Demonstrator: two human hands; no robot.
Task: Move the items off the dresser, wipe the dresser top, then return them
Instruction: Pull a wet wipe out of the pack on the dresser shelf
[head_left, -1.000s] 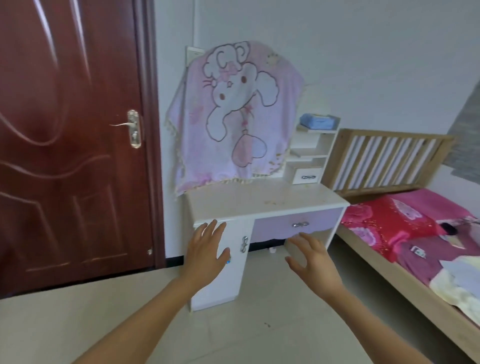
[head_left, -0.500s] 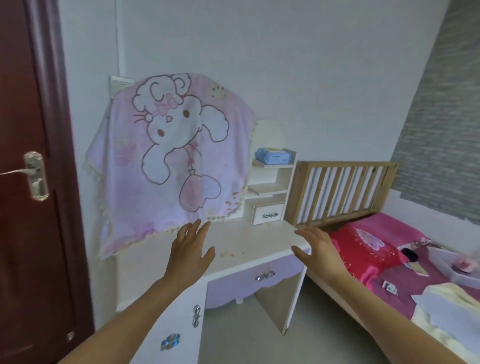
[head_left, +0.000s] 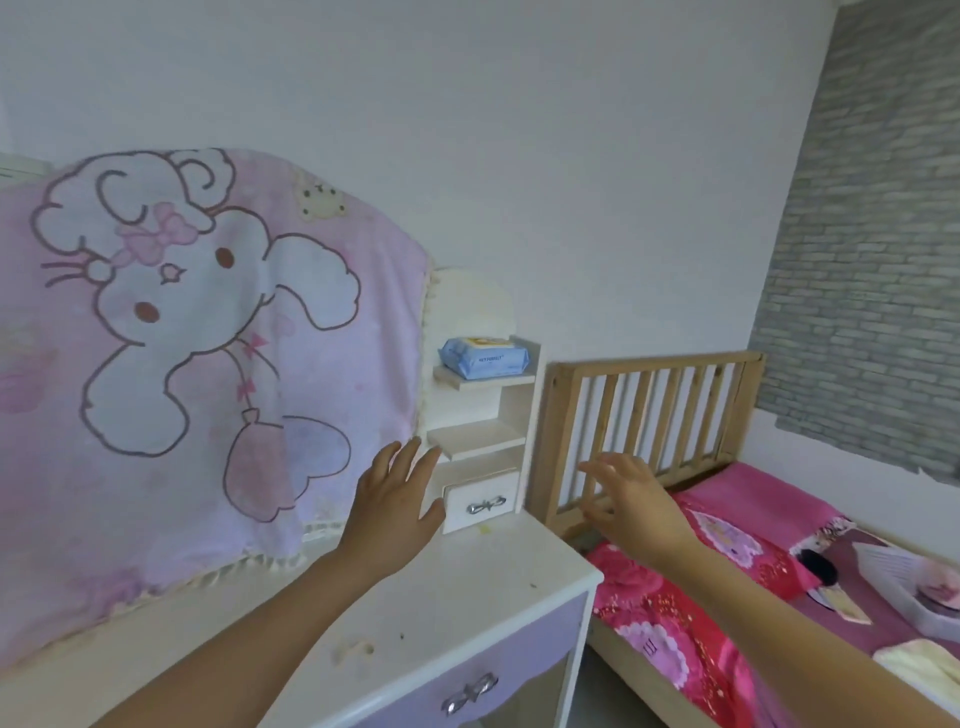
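**Both hands empty, wipes pack waiting on the top shelf**

Nearest, at six o'clock, the dresser top (head_left: 457, 613) shows bare white with a few specks and a smudge, above a purple drawer front (head_left: 524, 667). Over its back half, at twelve o'clock, the left hand (head_left: 387, 512) hovers with fingers straight and spread, holding nothing. The right hand (head_left: 636, 501), out at two o'clock past the dresser's right edge, is likewise spread flat and empty (its fingertips are blurred). The wooden headboard (head_left: 649, 410) stands behind it and the pink bed (head_left: 727, 613) lies below.

From nine to eleven o'clock a pink cartoon cloth (head_left: 208, 364) hangs over whatever stands at the dresser's back, its fringed hem lying on the top. At one o'clock stands the white shelf unit (head_left: 514, 415), with a small drawer (head_left: 480, 501) at its foot. The blue wipes pack (head_left: 484, 357) lies flat on its top shelf.

The pack looks light, soft and slick-skinned, so it should squash under a hard pinch. One hand spanning its short width, thumb at the front edge, seems enough. The cloth is limp and would want gathering from its upper edge with both hands
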